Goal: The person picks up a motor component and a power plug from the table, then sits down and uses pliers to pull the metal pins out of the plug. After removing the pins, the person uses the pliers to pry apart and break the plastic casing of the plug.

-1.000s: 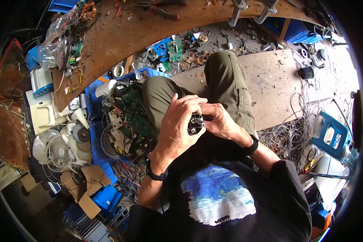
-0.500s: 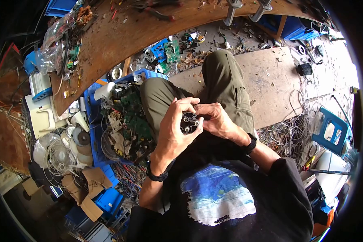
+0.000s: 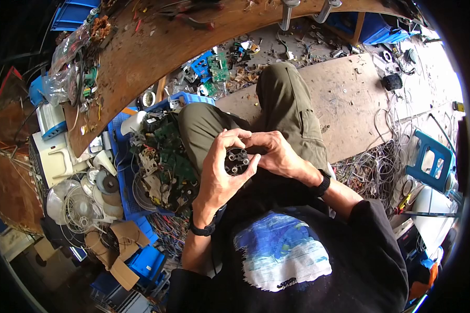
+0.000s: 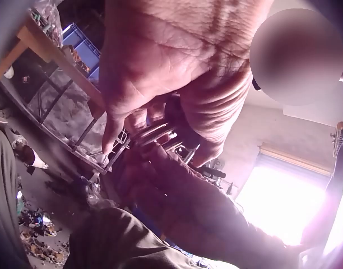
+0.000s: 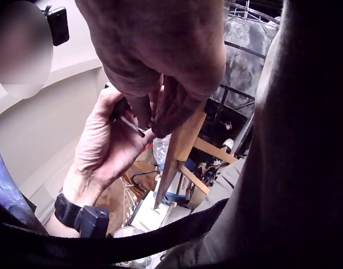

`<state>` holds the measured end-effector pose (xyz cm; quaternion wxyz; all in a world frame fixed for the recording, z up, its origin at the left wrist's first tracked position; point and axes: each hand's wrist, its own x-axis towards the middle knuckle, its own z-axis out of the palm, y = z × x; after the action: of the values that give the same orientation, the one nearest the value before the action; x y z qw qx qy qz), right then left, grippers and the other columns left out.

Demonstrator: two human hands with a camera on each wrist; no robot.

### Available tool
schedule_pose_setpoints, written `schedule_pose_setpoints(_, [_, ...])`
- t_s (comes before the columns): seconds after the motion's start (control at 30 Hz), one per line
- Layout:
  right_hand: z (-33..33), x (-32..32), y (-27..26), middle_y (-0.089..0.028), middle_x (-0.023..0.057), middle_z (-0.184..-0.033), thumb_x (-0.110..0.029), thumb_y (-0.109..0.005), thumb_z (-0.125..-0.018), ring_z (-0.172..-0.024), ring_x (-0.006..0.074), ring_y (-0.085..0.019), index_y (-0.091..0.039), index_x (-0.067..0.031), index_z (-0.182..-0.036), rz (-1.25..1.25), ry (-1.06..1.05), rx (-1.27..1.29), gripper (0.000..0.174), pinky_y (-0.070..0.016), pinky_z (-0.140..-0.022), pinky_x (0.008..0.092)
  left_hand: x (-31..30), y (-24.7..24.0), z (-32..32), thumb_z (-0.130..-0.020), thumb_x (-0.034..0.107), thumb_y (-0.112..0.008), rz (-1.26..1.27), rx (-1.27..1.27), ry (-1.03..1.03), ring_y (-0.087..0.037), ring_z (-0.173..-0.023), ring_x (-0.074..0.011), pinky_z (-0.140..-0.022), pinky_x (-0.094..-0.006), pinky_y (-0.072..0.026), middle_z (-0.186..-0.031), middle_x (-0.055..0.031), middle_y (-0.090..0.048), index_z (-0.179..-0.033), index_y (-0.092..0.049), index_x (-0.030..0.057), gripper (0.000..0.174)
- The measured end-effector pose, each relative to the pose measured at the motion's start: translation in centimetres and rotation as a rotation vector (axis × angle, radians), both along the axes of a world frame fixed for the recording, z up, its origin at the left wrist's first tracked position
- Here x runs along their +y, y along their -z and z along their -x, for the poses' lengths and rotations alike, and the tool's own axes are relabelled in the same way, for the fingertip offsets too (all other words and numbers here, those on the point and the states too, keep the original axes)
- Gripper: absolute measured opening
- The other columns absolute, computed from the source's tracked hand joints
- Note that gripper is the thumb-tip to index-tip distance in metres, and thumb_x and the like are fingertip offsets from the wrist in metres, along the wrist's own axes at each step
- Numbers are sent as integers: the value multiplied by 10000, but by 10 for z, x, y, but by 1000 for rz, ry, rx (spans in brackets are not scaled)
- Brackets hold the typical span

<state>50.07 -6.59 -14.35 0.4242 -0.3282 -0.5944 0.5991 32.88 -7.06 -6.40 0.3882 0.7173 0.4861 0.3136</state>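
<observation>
In the head view a small black round part (image 3: 236, 161) with several holes in its face is held over my lap. My left hand (image 3: 225, 156) curls round it from the left and below, thumb on the near side. The fingertips of my right hand (image 3: 260, 152) pinch its right edge. The left wrist view shows my left palm (image 4: 160, 67) close up, with thin metal pins (image 4: 156, 134) sticking out under it and the right hand (image 4: 177, 196) beneath. In the right wrist view a metal pin (image 5: 129, 124) shows between the right hand's fingers (image 5: 160, 106) and the left hand (image 5: 104, 151).
A blue crate (image 3: 121, 172) full of green circuit boards stands by my left knee. A curved wooden workbench (image 3: 156, 47) spans the top. A wooden board (image 3: 350, 99) lies on the floor to the right, with tangled wires (image 3: 371, 172) and a blue stool (image 3: 428, 161).
Both hands have shifted the black part a little left, and it has turned so its round face with the holes shows more fully. Both hands keep their hold.
</observation>
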Motion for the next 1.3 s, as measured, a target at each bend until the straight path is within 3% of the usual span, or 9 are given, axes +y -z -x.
schedule_pose_setpoints(0.07, [1, 1, 1, -729, 149, -961, 56, -741, -787, -885, 205, -719, -676, 33, -1081, -2, -5, 17, 302, -577, -796, 351, 1, 0, -1, -795, 41, -824, -17, -4, 3, -657, -1079, -312, -1098, -490, -444, -1170, -137, -650, -1108, -508, 48, 444])
schedule_pose_setpoints(0.13, [2, 1, 2, -730, 148, -961, 56, -739, -789, -889, 202, -718, -676, 32, -1086, 5, 5, 24, 305, -577, -800, 351, 2, -1, -1, -778, -38, -816, -55, 13, 25, -648, -1061, -246, -919, -370, -545, -1185, -165, -645, -1071, -496, 42, 442])
schedule_pose_setpoints(0.23, [3, -1, 3, -727, 127, -947, 87, -712, -750, -927, 184, -717, -670, 29, -1080, 15, 17, 30, 338, -576, -837, 349, 0, -1, -3, -793, 34, -822, -19, -6, 5, -657, -1066, -308, -1094, -492, -446, -1165, -133, -648, -1107, -506, 46, 446])
schedule_pose_setpoints(0.37, [2, 0, -1, -732, 94, -987, 114, -684, -752, -1013, 132, -688, -660, 31, -1110, 13, 13, 25, 368, -566, -881, 337, 1, -3, -4, -798, 40, -819, -6, 9, -1, -657, -1075, -304, -1101, -498, -441, -1172, -128, -648, -1099, -506, 51, 434])
schedule_pose_setpoints(0.43, [6, -1, -3, -730, 117, -968, 84, -714, -772, -958, 157, -700, -667, 32, -1083, 45, 37, 62, 319, -570, -846, 340, 2, -2, -5, -773, -31, -820, -85, 47, 31, -649, -1069, -257, -916, -373, -547, -1188, -165, -645, -1079, -502, 39, 447])
schedule_pose_setpoints(0.87, [6, -2, 1, -738, 130, -978, 52, -740, -801, -950, 198, -717, -680, 27, -1080, 93, 65, 116, 287, -576, -834, 353, 0, 1, -6, -759, -32, -827, -113, 32, 27, -637, -1109, -284, -958, -403, -528, -1189, -169, -646, -1064, -499, 46, 455])
schedule_pose_setpoints(0.93, [2, 0, -4, -740, 123, -992, 67, -714, -782, -976, 211, -724, -675, 23, -1090, 36, 51, 84, 314, -582, -859, 362, -3, 3, -5, -790, 16, -812, -91, -1, 17, -646, -1080, -307, -1112, -522, -435, -1169, -127, -646, -1077, -504, 47, 422])
schedule_pose_setpoints(1.17, [2, 0, -2, -726, 130, -950, 77, -689, -733, -952, 257, -739, -666, 35, -998, -43, 52, 45, 270, -586, -836, 377, -2, 2, -5, -796, 9, -804, -91, -22, -3, -656, -1092, -301, -1127, -527, -421, -1163, -136, -653, -1075, -504, 50, 412])
schedule_pose_setpoints(1.3, [-2, 3, -6, -719, 161, -970, 57, -737, -785, -916, 299, -722, -692, 34, -1076, -47, 16, 22, 296, -570, -819, 372, -1, -1, -6, -776, 13, -823, -96, -11, -30, -625, -1062, -294, -1036, -467, -476, -1124, -126, -634, -1060, -519, 55, 418])
